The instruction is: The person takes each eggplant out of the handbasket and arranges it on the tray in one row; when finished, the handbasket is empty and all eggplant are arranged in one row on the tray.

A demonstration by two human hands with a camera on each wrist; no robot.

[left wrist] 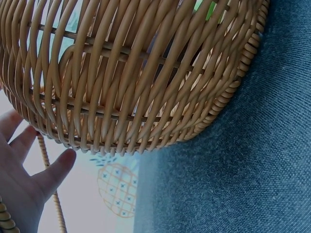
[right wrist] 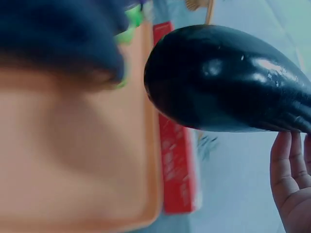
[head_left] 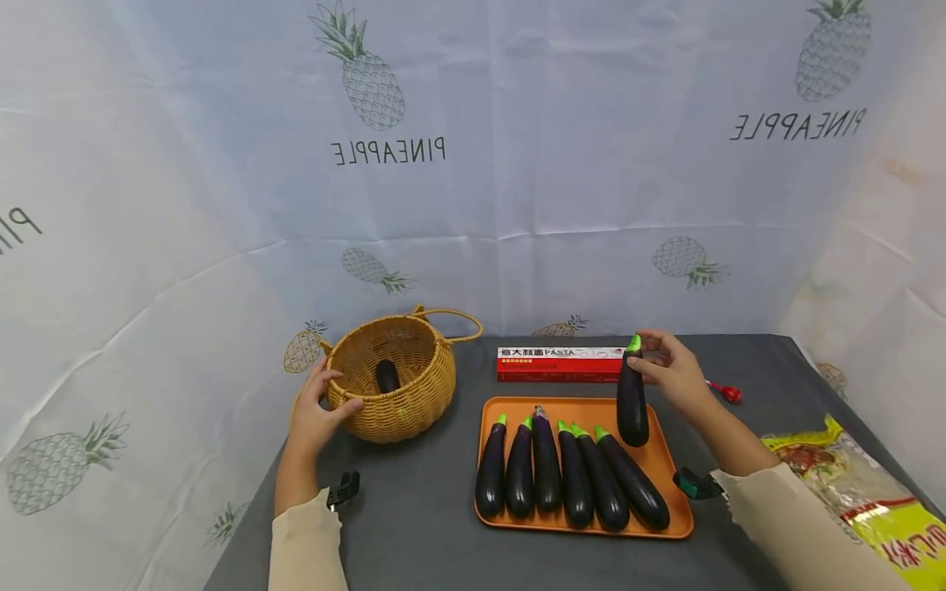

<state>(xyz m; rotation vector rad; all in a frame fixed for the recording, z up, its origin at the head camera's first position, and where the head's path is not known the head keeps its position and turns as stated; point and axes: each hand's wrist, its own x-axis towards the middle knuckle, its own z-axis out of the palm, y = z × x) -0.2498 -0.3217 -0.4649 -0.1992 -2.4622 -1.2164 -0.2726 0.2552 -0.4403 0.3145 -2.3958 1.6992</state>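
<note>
My right hand (head_left: 674, 373) pinches an eggplant (head_left: 632, 402) near its green stem and holds it upright above the right part of an orange tray (head_left: 672, 525). In the right wrist view, the eggplant's glossy dark body (right wrist: 218, 80) spans the picture, with the fingers by its narrow end. Several more eggplants (head_left: 547, 468) lie side by side on the tray, stems toward the back. At the left, a wicker basket (head_left: 414, 410) stands with one dark eggplant (head_left: 387, 376) showing inside. My left hand (head_left: 314, 414) holds the basket's left rim, thumb and fingers spread around it.
A red and white pasta box (head_left: 557, 365) lies behind the tray. A small red object (head_left: 730, 394) is right of the held eggplant. At the right edge lies a yellow and clear food bag (head_left: 857, 484), partly behind my sleeve. Printed cloth (head_left: 517, 189) walls the grey table (head_left: 414, 517).
</note>
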